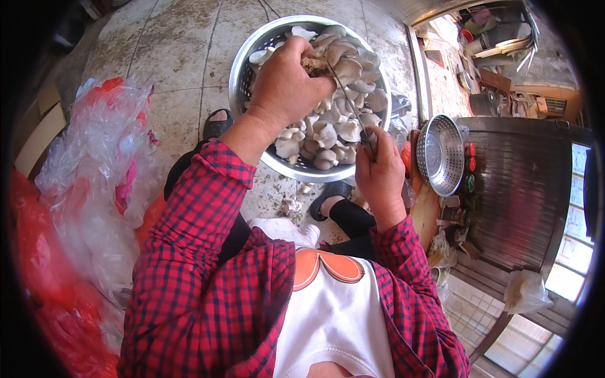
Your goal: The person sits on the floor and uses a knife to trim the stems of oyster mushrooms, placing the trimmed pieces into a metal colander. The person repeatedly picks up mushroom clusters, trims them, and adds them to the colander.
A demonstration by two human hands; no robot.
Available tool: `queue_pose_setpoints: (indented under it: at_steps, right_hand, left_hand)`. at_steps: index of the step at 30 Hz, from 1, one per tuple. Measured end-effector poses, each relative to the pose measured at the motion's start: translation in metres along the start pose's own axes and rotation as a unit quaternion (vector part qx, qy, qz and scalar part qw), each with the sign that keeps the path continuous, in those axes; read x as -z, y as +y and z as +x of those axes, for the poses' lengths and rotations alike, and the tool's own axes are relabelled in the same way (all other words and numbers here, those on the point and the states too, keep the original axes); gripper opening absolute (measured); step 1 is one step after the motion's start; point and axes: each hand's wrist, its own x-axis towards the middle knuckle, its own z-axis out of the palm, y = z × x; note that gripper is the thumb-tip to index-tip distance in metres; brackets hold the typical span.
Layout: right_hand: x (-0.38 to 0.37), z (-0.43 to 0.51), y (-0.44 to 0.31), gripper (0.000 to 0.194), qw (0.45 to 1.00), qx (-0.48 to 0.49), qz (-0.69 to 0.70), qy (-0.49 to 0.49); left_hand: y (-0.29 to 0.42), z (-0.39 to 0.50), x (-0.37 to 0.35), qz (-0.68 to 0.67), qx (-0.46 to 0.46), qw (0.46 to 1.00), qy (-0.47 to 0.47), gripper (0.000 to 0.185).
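Observation:
A large metal colander (309, 178) heaped with oyster mushrooms (326, 134) stands before me on the tiled floor. Over its upper part, my left hand (290, 78) grips a cluster of oyster mushrooms (342, 54) by its brownish base. My right hand (382, 172), at the colander's lower right, is closed around the dark handle of a knife (346, 94). The thin blade slants up and left, its tip beside the cluster's base near my left thumb. Whether the blade touches the base I cannot tell.
Clear and red plastic bags (104, 156) are piled at the left. Mushroom scraps (292, 208) lie on the floor between my sandalled feet. At the right, an empty metal colander (440, 155) leans near small jars with red lids (471, 157). A doorway opens at the upper right.

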Motion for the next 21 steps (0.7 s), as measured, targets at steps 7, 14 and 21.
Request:
queue_pose_setpoints:
  at_steps: [7,14,21]
  right_hand:
    - [-0.007,0.005,-0.002,0.031,0.997,-0.054,-0.044,-0.029]
    - [-0.01,0.018,-0.013,0.032,0.993,-0.089,-0.037,-0.061]
    - [-0.007,0.007,-0.006,0.035,0.99,-0.097,-0.037,-0.094]
  left_hand:
    - [0.005,-0.01,-0.008,0.018,-0.032,0.999,-0.008,0.041]
    - [0.002,-0.013,-0.013,0.025,-0.059,0.998,0.002,0.04]
    - [0.0,-0.001,-0.001,0.062,-0.005,0.998,0.008,0.041]
